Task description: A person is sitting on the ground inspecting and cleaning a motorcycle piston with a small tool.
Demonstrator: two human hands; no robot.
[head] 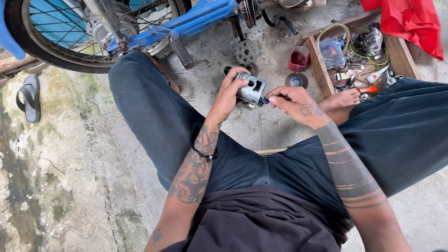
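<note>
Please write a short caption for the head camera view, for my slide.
Seated beside a blue motorbike, a person holds a grey metal piston in the left hand while the right hand works at it.

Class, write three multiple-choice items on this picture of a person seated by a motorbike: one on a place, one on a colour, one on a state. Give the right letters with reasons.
1. Where does the wooden tray of small parts lie?
A. on the ground by the bare foot
B. on the person's lap
C. under the wheel

2. What colour is the motorbike frame?
A. green
B. blue
C. white

3. How is the metal part held?
A. it lies loose on the ground
B. the right hand alone holds it
C. the left hand grips it while the right hand works at its side

Answers:
1 A, the tray sits on the concrete just beyond the foot.
2 B, the frame beside the wheel is blue.
3 C, left fingers wrap the part and right fingertips meet it.
</note>
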